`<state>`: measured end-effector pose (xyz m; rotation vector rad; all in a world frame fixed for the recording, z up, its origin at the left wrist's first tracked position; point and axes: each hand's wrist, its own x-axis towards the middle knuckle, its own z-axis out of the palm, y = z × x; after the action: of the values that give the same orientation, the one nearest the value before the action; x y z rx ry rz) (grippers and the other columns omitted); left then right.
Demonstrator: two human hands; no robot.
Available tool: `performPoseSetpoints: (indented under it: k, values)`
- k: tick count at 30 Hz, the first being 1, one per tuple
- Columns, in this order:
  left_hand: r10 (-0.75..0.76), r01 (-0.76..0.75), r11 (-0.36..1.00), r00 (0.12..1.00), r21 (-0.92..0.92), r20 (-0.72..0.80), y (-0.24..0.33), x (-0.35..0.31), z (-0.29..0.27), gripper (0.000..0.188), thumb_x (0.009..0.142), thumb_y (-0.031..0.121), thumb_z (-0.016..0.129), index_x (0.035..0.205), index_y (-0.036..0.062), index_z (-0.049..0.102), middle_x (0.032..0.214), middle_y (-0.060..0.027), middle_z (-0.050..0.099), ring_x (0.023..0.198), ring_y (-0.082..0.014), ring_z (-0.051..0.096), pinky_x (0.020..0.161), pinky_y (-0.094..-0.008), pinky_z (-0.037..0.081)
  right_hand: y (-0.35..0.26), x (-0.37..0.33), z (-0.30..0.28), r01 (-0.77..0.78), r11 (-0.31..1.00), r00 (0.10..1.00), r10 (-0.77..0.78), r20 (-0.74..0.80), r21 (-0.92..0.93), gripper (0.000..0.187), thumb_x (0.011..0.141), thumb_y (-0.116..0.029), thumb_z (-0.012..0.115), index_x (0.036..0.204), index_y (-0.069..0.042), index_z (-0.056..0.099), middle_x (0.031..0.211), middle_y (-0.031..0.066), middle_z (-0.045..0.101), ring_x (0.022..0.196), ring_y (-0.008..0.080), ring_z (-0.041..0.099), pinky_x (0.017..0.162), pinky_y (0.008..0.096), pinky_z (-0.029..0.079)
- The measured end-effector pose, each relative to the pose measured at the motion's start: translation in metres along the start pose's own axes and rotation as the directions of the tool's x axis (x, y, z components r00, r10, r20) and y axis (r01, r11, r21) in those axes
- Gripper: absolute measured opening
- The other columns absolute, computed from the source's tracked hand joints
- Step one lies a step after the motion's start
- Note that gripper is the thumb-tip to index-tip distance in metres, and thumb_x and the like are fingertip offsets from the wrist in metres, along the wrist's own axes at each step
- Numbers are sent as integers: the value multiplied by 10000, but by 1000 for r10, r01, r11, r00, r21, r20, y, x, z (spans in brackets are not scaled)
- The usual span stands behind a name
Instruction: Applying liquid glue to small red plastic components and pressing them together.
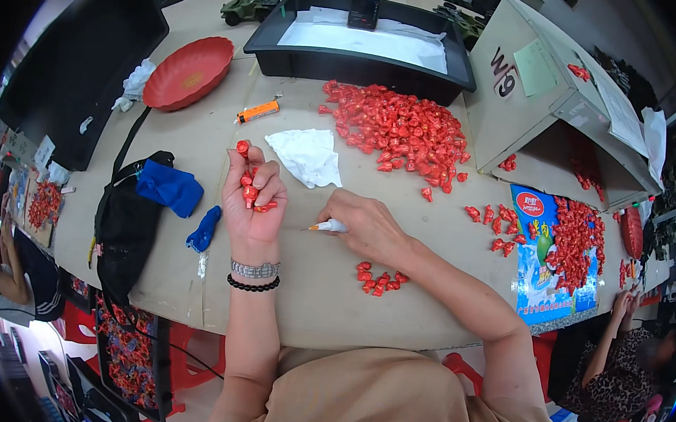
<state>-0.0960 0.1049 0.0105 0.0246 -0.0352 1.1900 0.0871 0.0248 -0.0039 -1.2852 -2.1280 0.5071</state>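
Note:
My left hand (258, 217) is raised palm up over the table, its fingers curled around several small red plastic pieces (250, 193). One piece pokes out at the fingertips. To its right, my right hand (368, 225) grips a white marker pen (332, 226) with an orange tip. That tip points left toward my left wrist, apart from the red pieces. A small group of red pieces (380, 284) lies on the table just below my right hand. Beyond my hands are a crumpled white tissue (307, 157) and a large heap of red pieces (400, 129).
A black tray (357, 71) with a phone (366, 3) stands at the back. At left are a red bowl (188, 74), an orange tube (258, 112), a black bag (129, 226) and blue cloths (169, 188). More red pieces lie on a blue sheet (536, 266) near a box (522, 91). Other people sit at both sides.

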Motion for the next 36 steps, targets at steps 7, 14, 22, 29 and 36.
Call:
performPoseSetpoints:
  k: [7,14,22,29,36]
  values:
    - [-119,119,993,993,0,16,-20,-3,-6,244,984,245,483,1004,23,580,918,-92,648,584,-90,417,370,-167,318,23,-35,-41,-253,930,939,302,-163,266,158,780,20,662,900,-16,565,878,66,593,747,176,614,647,296,498]
    - [-279,291,952,951,91,-131,-64,-16,-14,218,981,263,495,985,66,588,892,-37,634,545,-89,416,341,-172,300,16,-52,-67,-374,445,738,675,-30,814,159,808,-56,681,897,-67,550,707,8,550,556,72,541,465,212,385]
    - [-363,393,908,911,147,-197,-79,-26,-14,216,981,283,496,1029,81,554,911,-18,625,551,-92,433,357,-183,302,18,-53,-63,-200,231,768,641,6,952,168,841,-108,680,980,-39,616,801,100,653,573,107,570,476,229,393]
    - [-368,405,900,904,159,-219,-84,-30,-13,210,1001,259,444,1041,70,527,934,-54,632,536,-99,426,343,-182,321,10,-49,-66,-265,330,791,612,9,906,123,850,-47,641,969,-17,625,831,101,663,606,101,591,501,214,415]
    - [-383,423,886,899,190,-215,-85,-30,-18,208,966,238,523,1079,75,586,929,-23,648,536,-92,432,355,-185,304,2,-42,-62,-246,416,735,669,-111,876,194,842,-31,652,1020,3,585,832,84,646,627,101,602,505,211,423]
